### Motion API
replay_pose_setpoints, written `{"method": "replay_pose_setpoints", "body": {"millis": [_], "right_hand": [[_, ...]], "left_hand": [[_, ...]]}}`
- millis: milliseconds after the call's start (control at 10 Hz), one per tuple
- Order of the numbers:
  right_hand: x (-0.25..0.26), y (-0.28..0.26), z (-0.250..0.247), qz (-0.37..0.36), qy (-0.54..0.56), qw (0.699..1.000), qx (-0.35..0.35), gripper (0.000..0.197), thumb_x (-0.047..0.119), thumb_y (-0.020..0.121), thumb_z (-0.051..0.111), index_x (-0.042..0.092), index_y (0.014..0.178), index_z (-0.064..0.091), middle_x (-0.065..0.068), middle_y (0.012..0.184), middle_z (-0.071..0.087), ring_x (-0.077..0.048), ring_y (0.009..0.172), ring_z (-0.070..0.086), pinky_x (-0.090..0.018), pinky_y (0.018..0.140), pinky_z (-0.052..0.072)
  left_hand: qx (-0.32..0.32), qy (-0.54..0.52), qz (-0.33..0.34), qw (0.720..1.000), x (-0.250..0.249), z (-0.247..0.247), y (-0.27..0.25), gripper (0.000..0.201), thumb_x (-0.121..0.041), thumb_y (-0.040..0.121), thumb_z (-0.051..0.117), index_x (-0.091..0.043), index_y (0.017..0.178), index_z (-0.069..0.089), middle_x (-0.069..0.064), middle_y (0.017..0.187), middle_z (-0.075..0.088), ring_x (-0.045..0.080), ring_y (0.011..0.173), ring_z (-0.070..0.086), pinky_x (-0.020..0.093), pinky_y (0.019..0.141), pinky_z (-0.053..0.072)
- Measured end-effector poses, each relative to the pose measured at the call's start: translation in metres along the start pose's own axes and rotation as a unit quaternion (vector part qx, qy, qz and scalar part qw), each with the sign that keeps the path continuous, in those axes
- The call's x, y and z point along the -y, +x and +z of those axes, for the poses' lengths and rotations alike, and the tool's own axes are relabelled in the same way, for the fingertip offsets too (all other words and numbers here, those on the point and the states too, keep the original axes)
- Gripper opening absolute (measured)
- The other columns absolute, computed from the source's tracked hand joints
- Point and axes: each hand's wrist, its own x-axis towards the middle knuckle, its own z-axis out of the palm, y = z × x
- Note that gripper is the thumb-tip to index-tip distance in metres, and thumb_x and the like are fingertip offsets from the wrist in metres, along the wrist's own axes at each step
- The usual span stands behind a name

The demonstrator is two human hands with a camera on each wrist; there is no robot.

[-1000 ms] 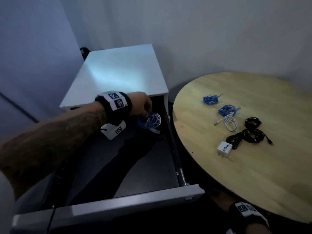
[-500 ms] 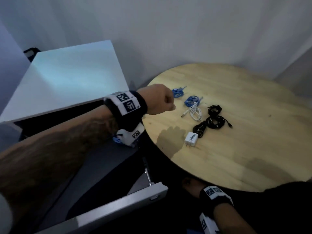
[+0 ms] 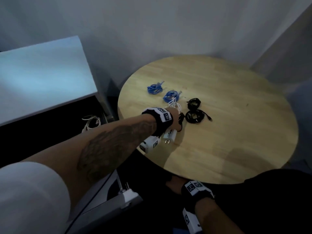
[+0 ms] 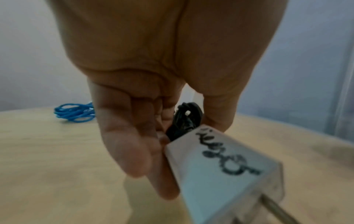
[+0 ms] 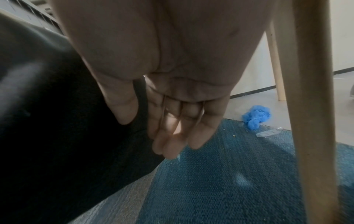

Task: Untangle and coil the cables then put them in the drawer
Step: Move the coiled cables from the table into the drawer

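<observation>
On the round wooden table (image 3: 236,132) lie two blue cable coils (image 3: 155,88) (image 3: 171,96), a white cable (image 3: 175,105) and two black coils (image 3: 193,103) (image 3: 195,116). My left hand (image 3: 175,118) reaches over the white charger (image 3: 169,136). In the left wrist view, thumb and fingers of that hand (image 4: 184,131) pinch the bunched black cable (image 4: 184,119) at the charger's (image 4: 220,163) end. A blue coil (image 4: 74,112) lies behind. My right hand (image 3: 173,184) hangs below the table edge, fingers (image 5: 172,136) straight and empty. The open drawer (image 3: 104,210) holds a white coil (image 3: 91,123).
The white cabinet top (image 3: 42,78) stands left of the table, close to its edge. Under the table, a wooden leg (image 5: 316,106) rises right of my right hand, my dark-trousered thigh (image 5: 47,121) is on its left, and a crumpled blue thing (image 5: 256,116) lies on the floor.
My left hand left a blue and white coil in the drawer, swung right over the table and closed on the black cable by the charger. My view turned right. The right hand stayed low.
</observation>
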Motion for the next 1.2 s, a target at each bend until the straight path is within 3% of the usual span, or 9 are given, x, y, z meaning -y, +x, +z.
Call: {"method": "replay_pose_setpoints", "body": {"millis": [100,200,400,500,600,700,800,1000,1200], "right_hand": [[0.001,0.003,-0.001,-0.007,0.004,1.0,-0.006,0.028,0.034,0.106,0.035,0.027,0.088,0.056,-0.008,0.084,0.054,-0.018,0.075,0.05,-0.038,0.102,0.04],[-0.011,0.009,-0.001,0.016,-0.017,1.0,0.009,0.052,0.036,0.109,0.026,0.009,0.154,0.032,-0.011,0.157,0.035,-0.024,0.142,0.038,-0.026,0.113,0.026],[-0.012,0.005,0.005,0.047,-0.041,0.998,-0.01,0.054,0.031,0.11,0.02,0.008,0.155,0.002,-0.005,0.164,0.012,-0.019,0.15,0.02,-0.02,0.113,0.02],[-0.026,0.026,0.017,0.037,-0.053,0.996,-0.063,0.057,0.032,0.11,0.023,0.006,0.157,0.006,-0.009,0.165,0.013,-0.018,0.15,0.023,-0.019,0.111,0.022],[-0.023,0.024,0.02,0.1,-0.085,0.987,-0.09,0.054,0.033,0.108,0.033,0.0,0.149,0.034,-0.012,0.146,0.047,-0.022,0.14,0.042,-0.013,0.08,0.044],[-0.017,0.016,0.015,0.049,-0.091,0.992,-0.077,0.046,0.033,0.105,0.044,0.003,0.138,0.053,-0.013,0.136,0.058,-0.027,0.131,0.052,-0.018,0.077,0.042],[-0.009,0.011,0.013,0.067,-0.049,0.994,-0.071,0.044,0.032,0.106,0.042,0.005,0.139,0.051,-0.014,0.141,0.055,-0.026,0.132,0.05,-0.024,0.099,0.039],[-0.001,0.006,0.013,0.064,0.01,0.996,-0.052,0.046,0.032,0.106,0.04,0.008,0.146,0.043,-0.013,0.15,0.046,-0.026,0.138,0.044,-0.024,0.106,0.036],[-0.015,0.02,0.013,0.017,0.062,0.998,-0.005,0.054,0.041,0.106,0.035,0.022,0.156,0.027,-0.002,0.161,0.029,-0.023,0.142,0.039,-0.026,0.11,0.03]], "left_hand": [[-0.037,-0.07,-0.021,0.997,0.017,-0.029,-0.037,0.035,-0.038,0.088,0.065,-0.011,0.07,0.05,0.004,0.06,0.048,0.019,0.047,0.043,0.026,0.048,0.039],[-0.125,-0.131,-0.028,0.983,0.052,-0.069,-0.099,0.036,-0.039,0.085,0.069,-0.004,0.083,0.064,0.013,0.072,0.064,0.025,0.053,0.059,0.026,0.044,0.051],[-0.228,-0.053,-0.152,0.96,0.156,-0.076,-0.209,0.042,-0.042,0.082,0.072,-0.012,0.11,0.062,0.006,0.102,0.063,0.026,0.092,0.059,0.032,0.074,0.047],[-0.122,0.027,-0.229,0.965,0.198,-0.035,-0.23,0.043,-0.044,0.084,0.069,-0.01,0.11,0.063,0.009,0.103,0.065,0.025,0.087,0.059,0.032,0.07,0.046],[-0.041,0.055,-0.288,0.955,0.23,-0.002,-0.234,0.042,-0.041,0.089,0.064,-0.006,0.112,0.066,0.013,0.11,0.068,0.028,0.098,0.064,0.031,0.071,0.044],[-0.019,0.037,-0.32,0.946,0.245,0.017,-0.23,0.047,-0.041,0.09,0.064,-0.005,0.119,0.063,0.014,0.116,0.066,0.029,0.106,0.063,0.03,0.076,0.043],[-0.065,-0.029,-0.33,0.941,0.25,0.016,-0.219,0.052,-0.049,0.086,0.066,-0.005,0.113,0.065,0.015,0.107,0.067,0.03,0.095,0.065,0.029,0.069,0.047],[-0.187,0.105,-0.19,0.958,0.166,-0.035,-0.208,0.035,-0.047,0.095,0.047,-0.017,0.1,0.065,0.007,0.098,0.065,0.028,0.087,0.062,0.033,0.072,0.049],[-0.192,-0.03,-0.047,0.98,0.067,-0.086,-0.087,0.034,-0.043,0.094,0.055,-0.012,0.087,0.067,0.008,0.082,0.065,0.029,0.081,0.062,0.033,0.074,0.048]]}}
